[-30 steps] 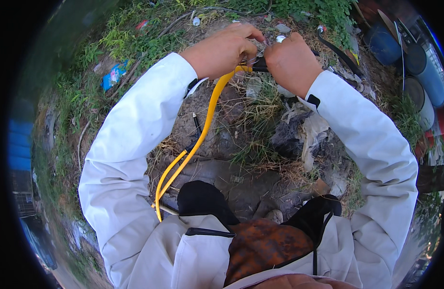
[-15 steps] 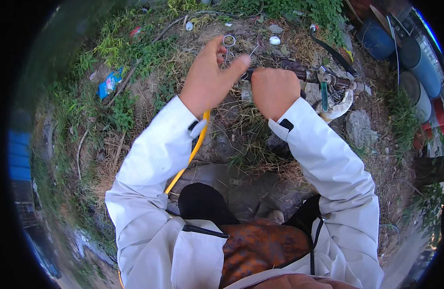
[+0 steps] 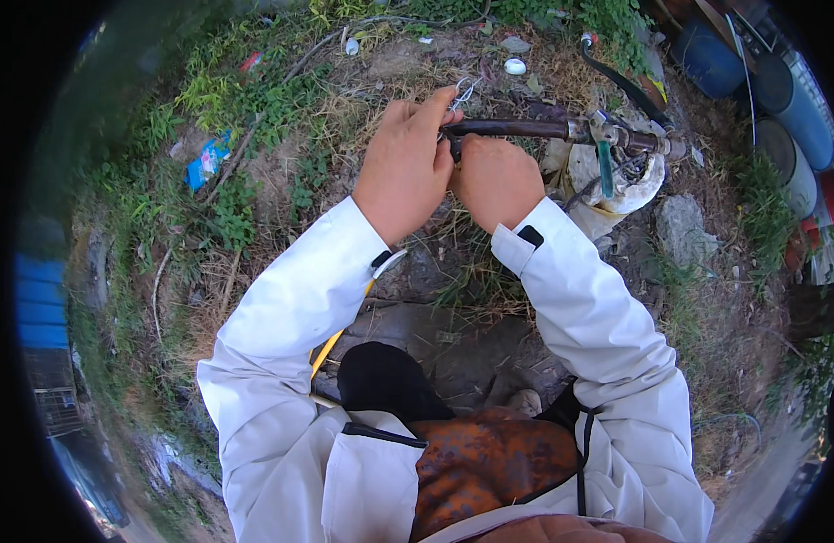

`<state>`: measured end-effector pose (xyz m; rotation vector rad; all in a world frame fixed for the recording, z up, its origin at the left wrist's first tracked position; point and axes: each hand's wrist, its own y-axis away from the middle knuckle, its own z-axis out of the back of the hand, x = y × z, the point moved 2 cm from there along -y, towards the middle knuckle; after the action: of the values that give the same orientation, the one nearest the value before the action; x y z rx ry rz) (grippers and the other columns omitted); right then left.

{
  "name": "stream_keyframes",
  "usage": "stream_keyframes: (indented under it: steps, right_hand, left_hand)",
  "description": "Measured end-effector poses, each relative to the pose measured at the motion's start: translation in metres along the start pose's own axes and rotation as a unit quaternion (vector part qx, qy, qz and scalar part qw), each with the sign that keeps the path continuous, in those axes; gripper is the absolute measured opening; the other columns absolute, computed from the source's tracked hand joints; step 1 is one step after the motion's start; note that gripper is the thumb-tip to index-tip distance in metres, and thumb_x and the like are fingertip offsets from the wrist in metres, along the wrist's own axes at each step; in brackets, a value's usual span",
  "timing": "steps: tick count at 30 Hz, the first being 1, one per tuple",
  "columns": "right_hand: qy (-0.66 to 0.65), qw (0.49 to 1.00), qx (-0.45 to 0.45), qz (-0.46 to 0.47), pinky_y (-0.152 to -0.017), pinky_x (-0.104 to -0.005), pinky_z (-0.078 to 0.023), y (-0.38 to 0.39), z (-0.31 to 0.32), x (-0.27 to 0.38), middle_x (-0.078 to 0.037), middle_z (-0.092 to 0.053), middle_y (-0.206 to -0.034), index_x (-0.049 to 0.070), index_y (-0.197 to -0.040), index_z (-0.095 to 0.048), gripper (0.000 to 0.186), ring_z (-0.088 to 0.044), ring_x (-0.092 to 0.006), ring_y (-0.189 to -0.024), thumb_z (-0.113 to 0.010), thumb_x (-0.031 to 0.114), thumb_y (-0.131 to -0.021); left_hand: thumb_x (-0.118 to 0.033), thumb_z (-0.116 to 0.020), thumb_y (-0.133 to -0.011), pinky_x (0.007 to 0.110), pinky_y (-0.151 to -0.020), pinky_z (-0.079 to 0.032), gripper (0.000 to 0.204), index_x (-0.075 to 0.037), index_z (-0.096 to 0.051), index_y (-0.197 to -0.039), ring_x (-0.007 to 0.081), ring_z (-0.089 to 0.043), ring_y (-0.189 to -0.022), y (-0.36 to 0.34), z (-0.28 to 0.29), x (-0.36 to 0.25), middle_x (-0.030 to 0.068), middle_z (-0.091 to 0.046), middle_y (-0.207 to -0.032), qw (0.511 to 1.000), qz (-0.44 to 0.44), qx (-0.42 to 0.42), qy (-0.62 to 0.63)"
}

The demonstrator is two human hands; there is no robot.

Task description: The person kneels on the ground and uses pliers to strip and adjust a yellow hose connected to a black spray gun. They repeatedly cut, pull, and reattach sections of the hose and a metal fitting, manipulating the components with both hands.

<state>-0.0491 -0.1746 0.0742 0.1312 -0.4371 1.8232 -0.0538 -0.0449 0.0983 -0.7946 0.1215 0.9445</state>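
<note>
- Left hand (image 3: 401,167): its index finger reaches up to the near end of a dark pipe, the thumb below; I cannot tell what, if anything, they pinch.
- Right hand (image 3: 500,179): fingers folded, knuckles up, just under the pipe and close beside the left thumb; I cannot tell what they close on.
- Dark pipe (image 3: 516,128): starts at the left fingers, passes just above the right knuckles and runs off to their right.
- Thin silvery wire (image 3: 465,93): looped, right beside the left index fingertip.
- Valve (image 3: 601,123): on the pipe, right of the right-hand fingers, its green lever (image 3: 605,170) pointing down.
- Yellow hose (image 3: 327,351): well below the left fingers, partly hidden by the sleeve.
- White round object (image 3: 515,67): on the ground above the right-hand fingers, apart from both hands.
</note>
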Motion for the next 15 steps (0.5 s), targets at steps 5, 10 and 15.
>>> stream_keyframes:
  steps: [5,10,15]
  right_hand:
    - [-0.234,0.965,0.103,0.056,-0.064,-0.0378,-0.054,-0.004,-0.002,-0.006,-0.014,-0.070,-0.078,0.001,-0.089,-0.067,0.030,-0.069,-0.0273,-0.070,-0.069,0.030,-0.081]
    - [-0.491,0.841,0.225,-0.030,-0.054,-0.0287,-0.046,-0.013,-0.049,-0.017,-0.005,-0.061,-0.066,-0.001,-0.082,-0.064,0.028,-0.058,-0.0144,-0.056,-0.068,0.027,-0.084]
    - [-0.738,0.602,0.272,-0.138,-0.042,-0.0275,-0.028,-0.001,-0.069,-0.002,0.001,-0.046,-0.058,0.005,-0.086,-0.054,0.022,-0.040,-0.0094,-0.044,-0.061,0.025,-0.093]
  left_hand:
    - [0.004,-0.052,-0.082,0.041,-0.094,-0.043,0.050,-0.003,-0.049,-0.131,0.0313,-0.053,-0.106,-0.001,0.006,0.006,0.0090,-0.068,-0.115,0.999,-0.020,0.033,-0.022]
    - [0.006,-0.051,-0.082,0.041,-0.093,-0.044,0.046,-0.006,-0.054,-0.126,0.0325,-0.055,-0.104,-0.007,0.010,0.009,0.0095,-0.068,-0.109,0.992,-0.094,0.072,-0.045]
    - [0.004,-0.059,-0.074,0.041,-0.089,-0.046,0.046,-0.008,-0.060,-0.119,0.0323,-0.057,-0.103,-0.005,0.012,0.011,0.0110,-0.066,-0.099,0.972,-0.178,0.096,-0.123]
